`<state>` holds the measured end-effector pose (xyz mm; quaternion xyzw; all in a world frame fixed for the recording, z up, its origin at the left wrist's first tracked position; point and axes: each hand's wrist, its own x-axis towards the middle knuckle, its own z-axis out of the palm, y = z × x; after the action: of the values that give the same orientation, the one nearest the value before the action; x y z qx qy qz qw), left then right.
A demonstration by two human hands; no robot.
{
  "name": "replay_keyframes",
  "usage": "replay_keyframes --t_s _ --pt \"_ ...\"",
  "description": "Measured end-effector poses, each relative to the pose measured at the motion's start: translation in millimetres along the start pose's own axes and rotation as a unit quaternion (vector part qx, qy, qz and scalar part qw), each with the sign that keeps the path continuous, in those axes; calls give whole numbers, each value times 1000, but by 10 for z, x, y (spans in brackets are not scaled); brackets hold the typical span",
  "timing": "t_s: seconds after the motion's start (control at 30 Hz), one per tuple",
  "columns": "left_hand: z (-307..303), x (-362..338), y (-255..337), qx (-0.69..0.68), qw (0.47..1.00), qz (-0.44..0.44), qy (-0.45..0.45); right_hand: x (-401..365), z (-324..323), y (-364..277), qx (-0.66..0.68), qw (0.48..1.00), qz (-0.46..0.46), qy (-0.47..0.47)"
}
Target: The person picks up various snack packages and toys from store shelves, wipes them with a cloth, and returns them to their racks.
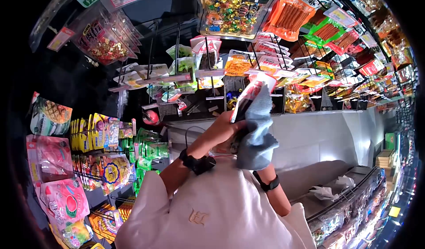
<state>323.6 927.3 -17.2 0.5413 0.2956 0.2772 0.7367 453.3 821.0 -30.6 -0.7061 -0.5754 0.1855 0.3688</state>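
Your left hand (224,126) clasped a red-and-white plastic packet (249,93), slanting lengthwise far-right; blue-grey fabric cloth (260,129) hid your right hand's grip.

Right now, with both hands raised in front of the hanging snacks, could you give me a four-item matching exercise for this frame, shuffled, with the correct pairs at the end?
Column one
1. Cloth
2. Raised packet
3. Watermelon-print pouch
4. Crumpled white pieces

Column two
A. At the lower left of the view
B. On the dark ledge at the lower right
C. Blue-grey
D. Gripped by the left hand

Right pairs: 1-C; 2-D; 3-A; 4-B
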Motion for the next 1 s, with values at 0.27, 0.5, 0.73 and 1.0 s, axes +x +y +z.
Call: replay_keyframes --t_s 0.27,0.5,0.73,1.0 --pt "-942 186 -1017 274 961 -32 33 -56 17 443 238 955 124 130" --pt "-1453 168 -1264 123 981 -20 148 13 -9 492 29 985 113 124" --pt "-1727 555 -1426 -85 989 -4 123 76 178 615 8 991 88 101" --pt "-1634 564 -1404 71 995 -10 67 258 213 66 72 982 176 19"
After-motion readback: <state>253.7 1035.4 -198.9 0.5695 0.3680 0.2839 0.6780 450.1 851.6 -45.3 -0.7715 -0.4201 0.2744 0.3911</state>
